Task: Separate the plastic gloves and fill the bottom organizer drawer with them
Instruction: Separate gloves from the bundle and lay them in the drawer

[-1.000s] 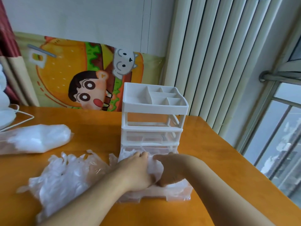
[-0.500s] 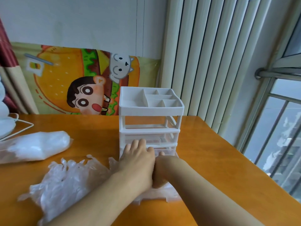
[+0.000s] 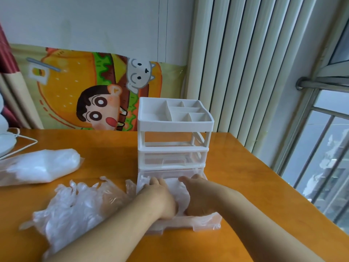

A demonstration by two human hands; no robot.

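A: What does the head camera show on the orange table (image 3: 255, 186)?

B: A white organizer (image 3: 174, 137) stands near the middle, its bottom drawer (image 3: 205, 221) pulled out toward the person. Both hands are down inside that drawer, on a layer of plastic gloves (image 3: 180, 193) already in it.

A: How do the hands lie?

B: The left hand (image 3: 160, 195) lies palm down with fingers stretched toward the far end of the drawer, pressing on the gloves. The right hand (image 3: 196, 193) sits just beside it, also flat on the gloves, fingers pointing far and left. Neither one visibly grips anything.

A: And the other gloves?

B: A loose heap of gloves (image 3: 75, 205) lies on the table just left of the drawer, partly under the left forearm. Farther left, a clear bag (image 3: 37, 167) of packed gloves lies on its side. A cartoon poster (image 3: 94, 91) leans against the far wall.
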